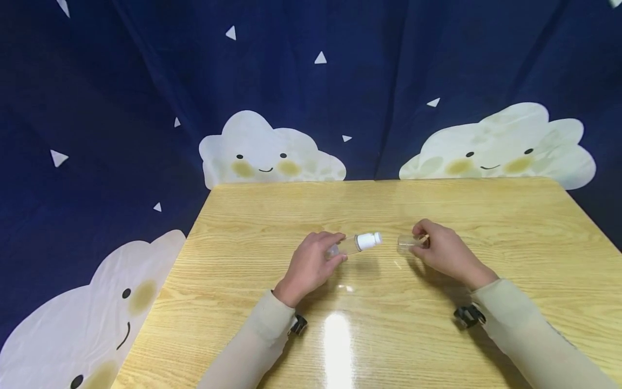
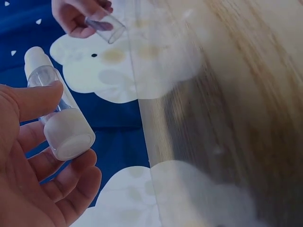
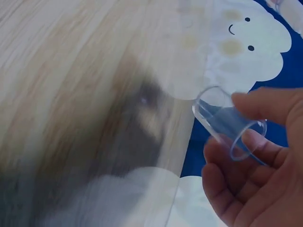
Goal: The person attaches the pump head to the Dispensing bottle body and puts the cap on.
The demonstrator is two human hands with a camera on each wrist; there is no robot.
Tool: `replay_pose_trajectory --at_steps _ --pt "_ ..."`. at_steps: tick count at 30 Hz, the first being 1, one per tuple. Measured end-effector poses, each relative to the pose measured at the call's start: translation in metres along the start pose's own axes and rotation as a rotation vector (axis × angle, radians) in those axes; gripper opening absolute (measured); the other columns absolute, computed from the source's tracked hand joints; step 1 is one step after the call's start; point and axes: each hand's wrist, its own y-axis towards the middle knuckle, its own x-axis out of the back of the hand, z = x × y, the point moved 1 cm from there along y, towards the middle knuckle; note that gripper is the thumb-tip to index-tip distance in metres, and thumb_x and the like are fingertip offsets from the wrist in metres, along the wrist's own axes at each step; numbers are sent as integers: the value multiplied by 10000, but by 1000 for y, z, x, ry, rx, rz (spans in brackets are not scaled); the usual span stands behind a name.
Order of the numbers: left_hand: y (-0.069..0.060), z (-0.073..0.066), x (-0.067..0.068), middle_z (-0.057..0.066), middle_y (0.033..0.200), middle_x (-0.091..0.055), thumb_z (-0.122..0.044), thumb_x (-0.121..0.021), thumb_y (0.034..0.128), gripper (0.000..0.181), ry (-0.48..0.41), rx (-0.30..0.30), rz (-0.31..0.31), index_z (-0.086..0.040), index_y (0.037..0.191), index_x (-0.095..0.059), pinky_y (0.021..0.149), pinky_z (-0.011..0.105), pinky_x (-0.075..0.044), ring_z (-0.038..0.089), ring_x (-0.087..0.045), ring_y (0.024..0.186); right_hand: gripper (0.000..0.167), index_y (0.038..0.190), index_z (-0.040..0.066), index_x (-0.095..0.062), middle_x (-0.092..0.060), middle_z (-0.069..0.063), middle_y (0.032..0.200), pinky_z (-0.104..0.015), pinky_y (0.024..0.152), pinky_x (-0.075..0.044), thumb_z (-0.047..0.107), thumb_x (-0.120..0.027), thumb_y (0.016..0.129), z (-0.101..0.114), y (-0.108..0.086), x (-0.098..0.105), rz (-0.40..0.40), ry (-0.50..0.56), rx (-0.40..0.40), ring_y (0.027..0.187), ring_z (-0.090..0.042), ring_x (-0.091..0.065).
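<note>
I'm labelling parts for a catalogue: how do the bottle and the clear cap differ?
The bottle has a white top and white base; the cap is clear throughout.
The bottle is longer; the cap is shorter.
The left hand holds the bottle; the right hand holds the cap.
Both are rounded and at least partly see-through.

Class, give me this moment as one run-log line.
Left hand: holds white-topped clear pump bottle | Right hand: holds clear cylindrical cap | Bottle and cap: apart, above wooden table
</note>
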Motion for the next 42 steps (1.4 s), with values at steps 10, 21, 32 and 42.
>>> replay_pose_trajectory --at_steps 10,21,32,42 --pt "1 0 -1 37 1125 -735 -259 -758 878 361 2 -11 -15 -155 1218 -690 784 302 -518 187 -640 920 393 1269 31 -597 -695 -160 1077 -298 679 -509 93 -670 888 11 2 -1 -147 -1 131 768 -140 -604" --pt "1 0 -3 43 1143 -734 -269 -750 886 365 -1 -22 -16 -141 1223 -691 819 327 -531 196 -655 949 431 1414 134 -546 -584 -138 1078 -242 587 -377 127 -562 984 23 -2 7 -172 -10 138 641 -84 -418" --pt "0 -1 -3 44 1176 -725 -277 -740 896 378 -4 -18 -7 -136 1243 -684 821 328 -539 203 -657 978 417 1298 131 -590 -551 -143 1068 -311 667 -435 86 -562 884 24 -1 12 -245 1 82 756 -153 -545" --pt "-1 0 -3 50 1181 -723 -276 -728 907 384 -16 -21 1 -116 1253 -678 870 354 -547 223 -666 1024 297 1121 76 -475 -626 -149 1095 -263 643 -497 49 -623 865 23 0 9 -139 96 36 775 -167 -667"
